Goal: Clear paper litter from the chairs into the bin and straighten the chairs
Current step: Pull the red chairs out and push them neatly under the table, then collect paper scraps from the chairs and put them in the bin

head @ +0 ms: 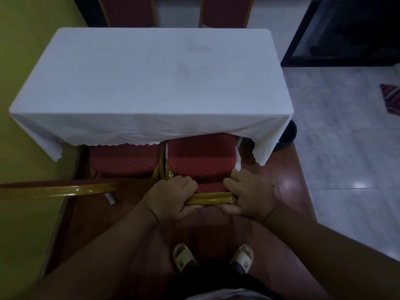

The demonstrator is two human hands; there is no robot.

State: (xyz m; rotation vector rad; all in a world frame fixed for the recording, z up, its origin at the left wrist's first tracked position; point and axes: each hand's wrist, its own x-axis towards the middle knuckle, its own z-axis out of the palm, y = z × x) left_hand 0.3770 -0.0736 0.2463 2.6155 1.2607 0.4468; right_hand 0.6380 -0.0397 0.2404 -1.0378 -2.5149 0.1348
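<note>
Two red chairs with gold frames stand side by side, their seats partly under the near edge of a white-clothed table point(151, 83). My left hand point(173, 195) and my right hand point(249, 195) both grip the gold top rail of the right chair point(201, 156), one at each end. The left chair point(124, 159) sits close beside it, its gold back rail stretching left. A dark round bin point(287, 135) stands on the floor by the table's right near corner, partly hidden by the cloth. No paper litter shows on either seat.
A yellow wall closes off the left side. Two more red chairs point(127, 9) stand at the table's far side. Brown wood flooring under my sandalled feet meets pale tiles on the right. A striped cloth point(391, 98) lies at the far right, near a dark doorway.
</note>
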